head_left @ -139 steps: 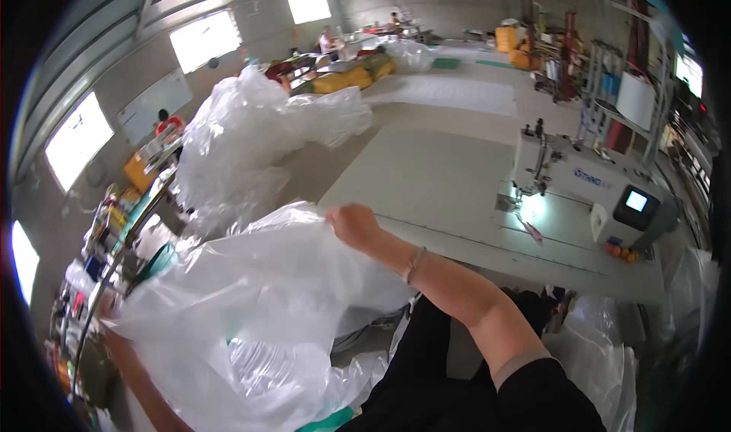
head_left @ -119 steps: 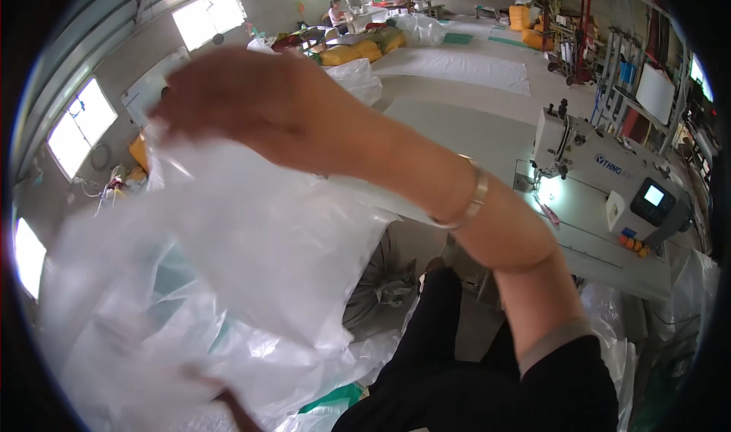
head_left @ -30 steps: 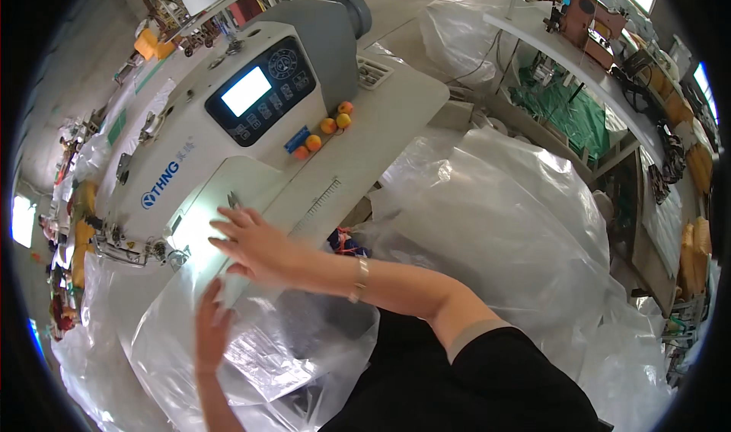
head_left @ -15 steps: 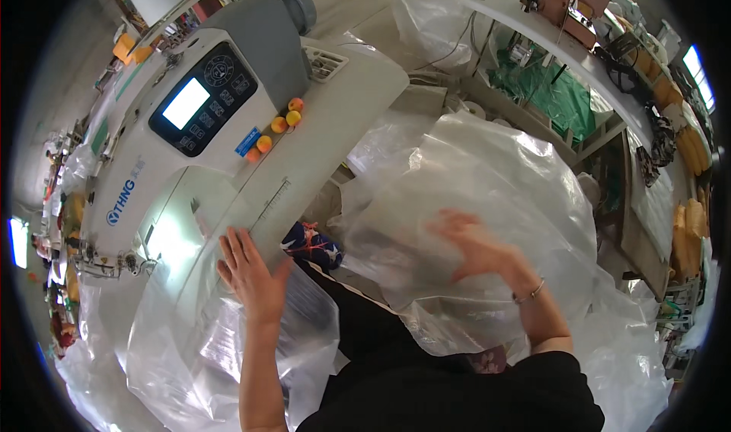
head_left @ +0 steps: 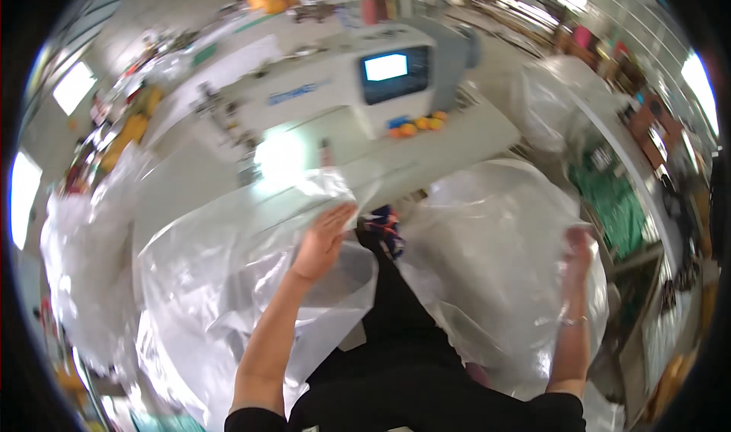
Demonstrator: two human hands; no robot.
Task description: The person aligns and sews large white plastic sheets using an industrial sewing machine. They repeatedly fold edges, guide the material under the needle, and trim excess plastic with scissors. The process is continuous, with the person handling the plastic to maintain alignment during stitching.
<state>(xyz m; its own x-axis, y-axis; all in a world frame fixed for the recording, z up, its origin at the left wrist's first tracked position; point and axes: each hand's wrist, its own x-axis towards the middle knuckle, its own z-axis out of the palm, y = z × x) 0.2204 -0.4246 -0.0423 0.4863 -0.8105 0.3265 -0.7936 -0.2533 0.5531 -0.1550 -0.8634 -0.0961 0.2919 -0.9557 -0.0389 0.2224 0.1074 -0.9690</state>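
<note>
My left hand (head_left: 327, 238) lies with its fingers stretched out on a clear plastic sheet (head_left: 228, 280). The sheet drapes over the front edge of a white sewing machine table (head_left: 442, 154) and hangs toward my lap. Off to the right, my right hand (head_left: 577, 253) is smeared by motion over a large heap of clear plastic film (head_left: 487, 241); whether it grips the film I cannot make out. Beyond the left hand stands a white industrial sewing machine (head_left: 320, 89), its lamp glowing near the needle area and its screen (head_left: 386, 67) lit.
Several small yellow-orange fruits (head_left: 415, 126) sit on the table beside the machine. A dark blue patterned thing (head_left: 384, 230) shows below the table edge. Bulky plastic (head_left: 84, 264) fills the left side. At right, a brown sewing machine (head_left: 656, 131) stands above green sheeting (head_left: 609, 203).
The view has swung left, so the machine sits higher and more to the right. More plastic now covers the table front around my left hand. My right hand has moved farther right across the heap.
</note>
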